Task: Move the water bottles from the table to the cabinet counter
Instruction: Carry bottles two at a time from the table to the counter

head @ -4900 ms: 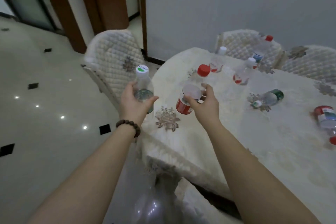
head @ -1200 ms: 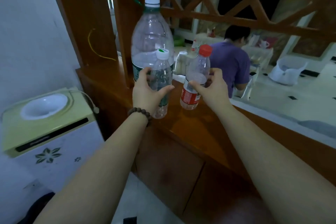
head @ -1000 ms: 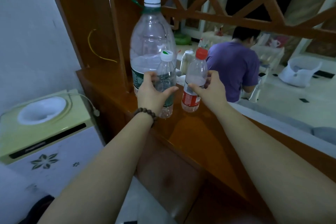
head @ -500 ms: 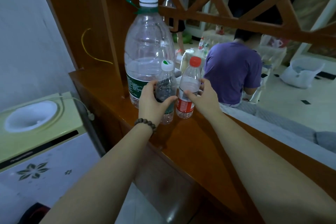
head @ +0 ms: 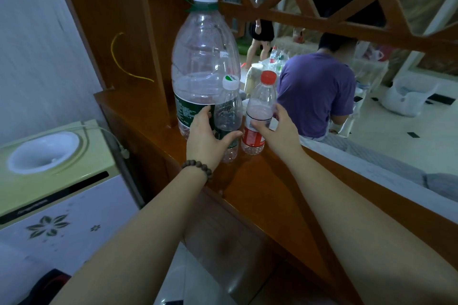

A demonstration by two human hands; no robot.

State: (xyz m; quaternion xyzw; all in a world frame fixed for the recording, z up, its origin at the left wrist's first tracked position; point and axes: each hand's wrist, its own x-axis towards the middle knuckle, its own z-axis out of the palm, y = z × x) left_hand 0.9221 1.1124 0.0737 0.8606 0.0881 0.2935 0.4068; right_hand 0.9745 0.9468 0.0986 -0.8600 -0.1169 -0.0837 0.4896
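Now, at mid-frame, both small bottles stand upright on the wooden table (head: 260, 195), side by side and nearly touching. The left hand (head: 205, 138) wraps the green-label bottle (head: 229, 119), thumb across its front and fingers (head: 203, 112) curled round the far side, so its fingers are grasping that bottle. The right hand (head: 282, 129) pinches the red-cap bottle (head: 260, 101) at its middle between thumb and fingers, grasping it too. A bead bracelet (head: 198, 168) sits on the left wrist. Just behind the green-label bottle, touching or nearly so, rises a big bottle (head: 203, 57) with a white cap. At lower left stands a pale dispenser (head: 49, 168). Beyond the wooden lattice (head: 347, 25) at upper right, a person in a purple shirt (head: 317, 91) sits with their back turned.
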